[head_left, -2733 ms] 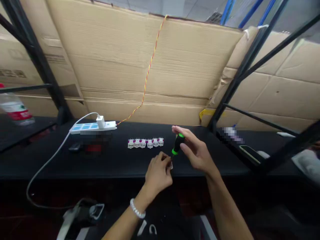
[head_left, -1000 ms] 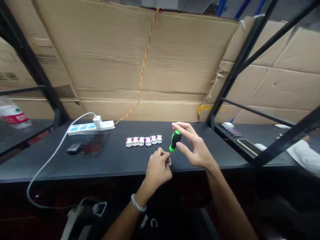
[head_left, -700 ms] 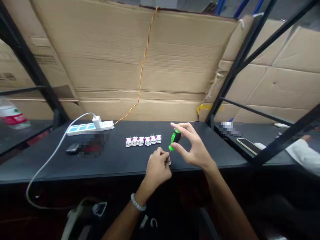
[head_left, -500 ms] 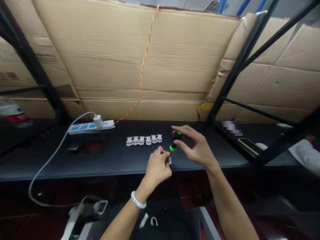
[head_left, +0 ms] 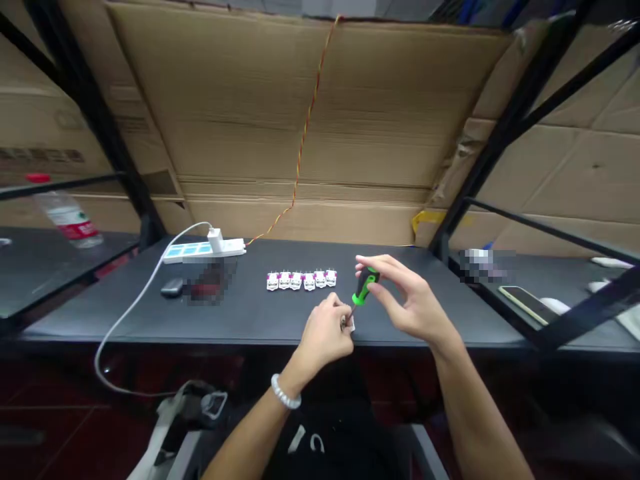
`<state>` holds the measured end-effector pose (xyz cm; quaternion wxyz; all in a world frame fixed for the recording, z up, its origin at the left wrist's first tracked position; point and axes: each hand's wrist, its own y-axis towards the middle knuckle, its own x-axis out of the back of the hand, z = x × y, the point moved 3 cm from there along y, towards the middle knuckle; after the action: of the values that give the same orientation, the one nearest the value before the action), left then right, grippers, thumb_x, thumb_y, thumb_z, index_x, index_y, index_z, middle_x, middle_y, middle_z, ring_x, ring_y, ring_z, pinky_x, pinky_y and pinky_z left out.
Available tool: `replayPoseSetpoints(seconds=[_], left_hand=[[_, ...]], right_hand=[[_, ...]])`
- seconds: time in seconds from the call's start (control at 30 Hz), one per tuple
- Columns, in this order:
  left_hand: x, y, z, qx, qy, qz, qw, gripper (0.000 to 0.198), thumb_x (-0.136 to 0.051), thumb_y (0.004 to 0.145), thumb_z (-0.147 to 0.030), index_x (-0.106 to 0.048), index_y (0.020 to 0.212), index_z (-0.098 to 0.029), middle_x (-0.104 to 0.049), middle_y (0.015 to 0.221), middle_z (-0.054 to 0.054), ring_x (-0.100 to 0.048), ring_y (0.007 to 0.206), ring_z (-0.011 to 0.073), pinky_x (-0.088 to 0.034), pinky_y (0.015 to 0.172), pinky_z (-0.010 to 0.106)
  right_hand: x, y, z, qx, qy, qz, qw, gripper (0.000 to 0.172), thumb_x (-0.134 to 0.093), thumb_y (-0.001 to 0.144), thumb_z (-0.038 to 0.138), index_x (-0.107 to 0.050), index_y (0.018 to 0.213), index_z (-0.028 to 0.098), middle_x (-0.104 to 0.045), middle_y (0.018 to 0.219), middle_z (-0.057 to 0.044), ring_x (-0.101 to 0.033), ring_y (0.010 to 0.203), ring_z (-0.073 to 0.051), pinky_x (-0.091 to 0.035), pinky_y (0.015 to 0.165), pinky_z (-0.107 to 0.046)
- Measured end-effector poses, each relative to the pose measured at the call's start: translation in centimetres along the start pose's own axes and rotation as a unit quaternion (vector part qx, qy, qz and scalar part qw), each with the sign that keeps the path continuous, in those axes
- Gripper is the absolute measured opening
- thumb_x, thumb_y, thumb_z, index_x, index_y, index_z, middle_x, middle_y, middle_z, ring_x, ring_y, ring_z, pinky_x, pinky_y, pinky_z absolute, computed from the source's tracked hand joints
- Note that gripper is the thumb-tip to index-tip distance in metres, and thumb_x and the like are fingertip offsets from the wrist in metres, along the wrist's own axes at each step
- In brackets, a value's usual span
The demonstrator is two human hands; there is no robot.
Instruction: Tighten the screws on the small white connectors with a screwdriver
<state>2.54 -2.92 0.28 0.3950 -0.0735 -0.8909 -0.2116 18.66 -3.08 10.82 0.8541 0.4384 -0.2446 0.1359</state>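
Note:
Near the front edge of the black table, my left hand (head_left: 327,330) is closed around a small white part (head_left: 352,324), mostly hidden by the fingers. My right hand (head_left: 407,297) grips a black and green screwdriver (head_left: 367,285) by its handle, between thumb and fingers. The shaft slants down to the left, and its tip meets the small part at my left fingers. Behind my hands, several small white and purple parts (head_left: 297,281) with thin pins lie in a row on the table.
A white power strip (head_left: 233,247) with a plugged-in charger (head_left: 215,240) lies at the back left; its white cable (head_left: 133,303) loops over the table edge. A dark mouse-like object (head_left: 173,287) sits nearby. Black metal frames (head_left: 475,173) flank the table (head_left: 240,323). A bottle (head_left: 73,217) stands left, a phone (head_left: 533,305) right.
The view has shifted left, so everything appears further right. Both hands stay together at the small part, and the screwdriver handle shows turned, with more green facing me.

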Motion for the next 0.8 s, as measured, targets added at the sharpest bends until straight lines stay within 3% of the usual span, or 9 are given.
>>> replayPoseSetpoints(seconds=[0.1,0.3,0.73,0.8], left_hand=[[0.1,-0.1,0.0,0.007,-0.009,-0.005,1.0,0.016,-0.063,0.08,-0.006,-0.065,0.077,-0.022,-0.063,0.1,0.003,-0.065,0.088,0.0183,-0.053,0.081,0.031],[0.0,-0.5,0.1,-0.007,0.008,-0.013,1.0,0.016,-0.063,0.081,-0.006,-0.065,0.082,-0.022,-0.064,0.101,0.003,-0.065,0.09,0.0196,-0.052,0.083,0.032],[-0.7,-1.1,0.4,-0.046,0.086,-0.012,0.995,0.012,-0.057,0.093,-0.013,-0.063,0.099,-0.022,-0.065,0.107,0.006,-0.063,0.092,0.0231,-0.05,0.083,0.036],[-0.7,-1.1,0.5,-0.051,0.079,-0.013,0.996,0.013,-0.056,0.094,-0.013,-0.063,0.101,-0.022,-0.065,0.108,0.006,-0.063,0.093,0.0231,-0.05,0.084,0.036]], right_hand=[[-0.1,0.1,0.4,0.001,-0.008,-0.004,1.0,0.043,-0.056,0.105,0.02,-0.062,0.147,0.029,-0.07,0.124,-0.009,-0.068,0.114,-0.024,-0.058,0.101,-0.042],[-0.4,0.2,0.0,-0.016,-0.036,-0.039,0.998,0.04,-0.065,0.102,0.023,-0.066,0.141,0.03,-0.069,0.115,-0.007,-0.067,0.096,-0.021,-0.059,0.085,-0.036],[-0.5,0.1,-0.8,-0.014,-0.065,-0.073,0.995,0.04,-0.066,0.101,0.023,-0.067,0.14,0.029,-0.066,0.109,-0.006,-0.063,0.086,-0.019,-0.058,0.081,-0.034],[-0.5,0.0,-0.8,-0.015,-0.065,-0.068,0.995,0.043,-0.064,0.101,0.023,-0.064,0.144,0.029,-0.067,0.112,-0.007,-0.065,0.092,-0.02,-0.059,0.085,-0.036]])
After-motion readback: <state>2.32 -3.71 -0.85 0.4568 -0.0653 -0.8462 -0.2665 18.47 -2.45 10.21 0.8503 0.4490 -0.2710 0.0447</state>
